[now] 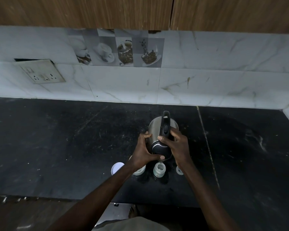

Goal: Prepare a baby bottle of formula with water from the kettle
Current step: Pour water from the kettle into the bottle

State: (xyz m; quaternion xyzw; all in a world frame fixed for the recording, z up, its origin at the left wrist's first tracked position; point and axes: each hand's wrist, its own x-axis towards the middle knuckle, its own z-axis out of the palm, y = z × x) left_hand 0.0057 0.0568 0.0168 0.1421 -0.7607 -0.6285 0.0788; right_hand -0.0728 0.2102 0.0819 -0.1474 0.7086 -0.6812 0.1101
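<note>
On the black worktop (57, 147), near its front edge, lie a white lid (115, 167), then a jar (139, 170) and the open baby bottle (159, 170); its contents are unclear. Above the bottle, the tilted steel kettle (157, 130) is held: left hand (143, 151) closed around its body, right hand (177, 144) closed on the handle.

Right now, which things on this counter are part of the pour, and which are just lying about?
In the job: kettle, tilted in left hand and right hand; open bottle under its spout.

Lying about: white lid, small clear piece, wall socket.
</note>
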